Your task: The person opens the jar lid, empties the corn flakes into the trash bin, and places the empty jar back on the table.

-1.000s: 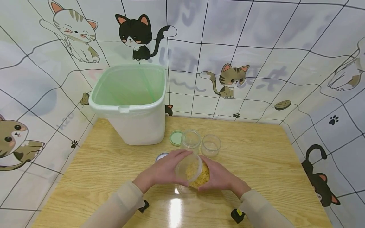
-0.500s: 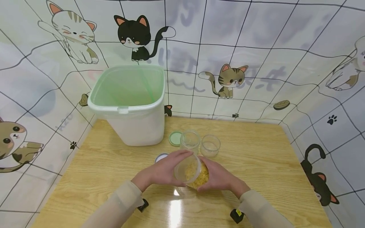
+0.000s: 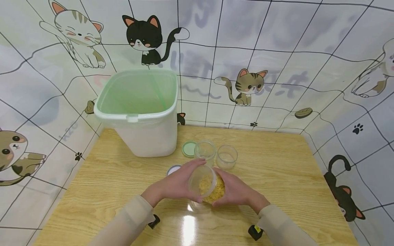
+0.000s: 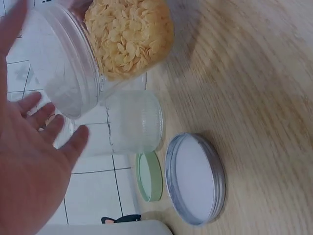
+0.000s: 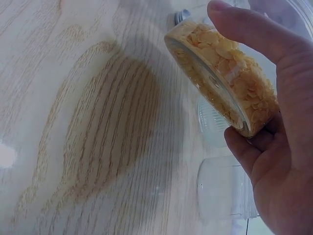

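Both hands hold a clear jar of yellow flakes [image 3: 217, 189] above the table; it is tilted, with its wide clear rim toward the left hand. My left hand [image 3: 178, 181] spans the rim, thumb on the near side and fingers on the far side. Around the flake-filled lower end curves my right hand [image 3: 235, 189], its thumb and fingers on opposite sides in the right wrist view. The flakes [image 4: 129, 39] are packed toward the jar's base [image 5: 210, 81]. Close behind the hands stand a ribbed clear jar [image 3: 205, 150] and a shorter clear jar [image 3: 227, 157].
A silver-rimmed lid with a white inside [image 4: 195, 178] and a green lid [image 4: 149, 176] lie on the wooden table [image 3: 277, 177]. At the back left stands a large white bin with a green inside [image 3: 147, 136]. Cat-printed walls [image 3: 197, 68] border the table.
The left hand's fingers have shifted slightly on the rim. The jar and the right hand stay nearly in place; the head view drifts a little.
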Demonstrator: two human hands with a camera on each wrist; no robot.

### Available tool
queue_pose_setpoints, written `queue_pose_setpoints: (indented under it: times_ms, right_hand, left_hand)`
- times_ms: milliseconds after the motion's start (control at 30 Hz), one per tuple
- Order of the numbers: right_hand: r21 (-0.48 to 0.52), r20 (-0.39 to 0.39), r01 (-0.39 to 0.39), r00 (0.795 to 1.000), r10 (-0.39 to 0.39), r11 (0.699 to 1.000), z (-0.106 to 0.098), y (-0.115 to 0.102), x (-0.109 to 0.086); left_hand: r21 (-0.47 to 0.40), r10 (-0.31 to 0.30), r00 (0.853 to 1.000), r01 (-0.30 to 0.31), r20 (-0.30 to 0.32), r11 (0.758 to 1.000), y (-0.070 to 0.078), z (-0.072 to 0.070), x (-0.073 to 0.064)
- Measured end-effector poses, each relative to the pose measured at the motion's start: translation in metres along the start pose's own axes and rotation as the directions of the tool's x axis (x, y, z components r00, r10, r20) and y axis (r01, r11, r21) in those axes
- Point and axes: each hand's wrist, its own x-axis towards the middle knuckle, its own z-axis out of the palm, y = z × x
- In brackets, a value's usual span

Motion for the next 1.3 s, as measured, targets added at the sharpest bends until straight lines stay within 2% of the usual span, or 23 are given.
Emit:
queue_pose_setpoints:
  times_ms: [100, 200, 300, 400, 500, 567, 700, 833, 1100, 1200, 1300]
  right_hand:
    - [0.0, -0.001, 0.0, 1.0, 0.0, 1.0, 0.0001, -0.0008, 0.0005]
    - [0.001, 0.002, -0.006, 1.0, 0.006, 1.0, -0.0004, -0.0008, 0.0006]
    - [-0.001, 0.003, -0.01, 1.0, 0.01, 1.0, -0.0007, 0.0002, 0.0008]
    - [-0.009, 0.003, -0.008, 1.0, 0.008, 1.0, -0.0005, 0.001, 0.0005]
    - [-0.01, 0.005, -0.001, 1.0, 0.001, 1.0, -0.0003, 0.0013, 0.0005]
    - [-0.007, 0.006, 0.004, 1.0, -0.004, 1.0, -0.0002, 0.0013, 0.0007]
    - [0.0, 0.007, 0.002, 1.0, -0.002, 1.0, -0.0005, 0.0005, 0.0009]
    - [0.007, 0.009, 0.007, 1.0, -0.007, 1.0, -0.0006, -0.0001, 0.0008]
    - [-0.013, -0.001, 0.006, 1.0, -0.006, 1.0, -0.0008, 0.0004, 0.0011]
    - [-0.015, 0.002, 0.0, 1.0, 0.0, 1.0, -0.0009, 0.0011, 0.0007]
    - [-0.011, 0.012, 0.0, 1.0, 0.001, 1.0, -0.0008, 0.0015, 0.0003]
  left_hand:
    - [-0.016, 0.061, 0.996, -0.061, 0.059, 0.998, -0.0035, -0.0021, -0.0002]
    - [0.007, 0.088, 0.994, -0.089, 0.067, 0.996, -0.005, -0.0015, 0.0009]
    - [0.061, 0.058, 0.998, -0.059, 0.017, 0.996, -0.005, 0.0003, 0.0014]
    - [0.108, -0.005, 1.0, 0.008, -0.028, 0.994, -0.0035, 0.0022, 0.001]
    - [0.11, -0.041, 0.999, 0.044, -0.027, 0.993, -0.0023, 0.0031, 0.0006]
    - [0.072, -0.029, 1.0, 0.029, 0.001, 0.997, -0.0025, 0.0022, 0.0003]
    - [0.008, 0.051, 0.997, -0.051, 0.062, 0.999, -0.0034, -0.0016, -0.0001]
    - [0.053, 0.093, 0.994, -0.097, 0.063, 0.994, -0.0033, -0.0039, 0.0007]
    - [0.154, 0.007, 1.0, -0.003, -0.025, 0.988, 0.0003, -0.001, 0.0023]
    - [0.137, -0.001, 1.0, 0.002, -0.004, 0.991, -0.0004, -0.0008, 0.0024]
    - [0.081, 0.032, 0.998, -0.036, 0.047, 0.996, -0.0021, -0.0025, 0.0013]
